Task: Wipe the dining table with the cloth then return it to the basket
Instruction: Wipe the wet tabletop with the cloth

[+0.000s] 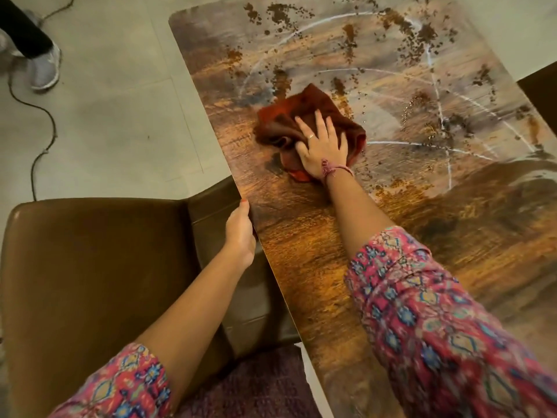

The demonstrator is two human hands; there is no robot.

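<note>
- The right hand (pixel 324 146) lies flat with fingers spread, pressing the bunched cloth (pixel 304 122) onto the middle of the table (pixel 316 267).
- The left hand (pixel 239 233) is closed on the table's near edge, thumb on top.
- Wiping looks only partly done: the near wood seems clean, but crumbs (pixel 428 40) and pale streaks cover the far half.
- The basket is not in view; the return is yet to come.
- A chair (pixel 90 267) stands tucked at the table's edge, with a cable (pixel 45 122) on the floor.

no readable text, labels, numbers, signs
</note>
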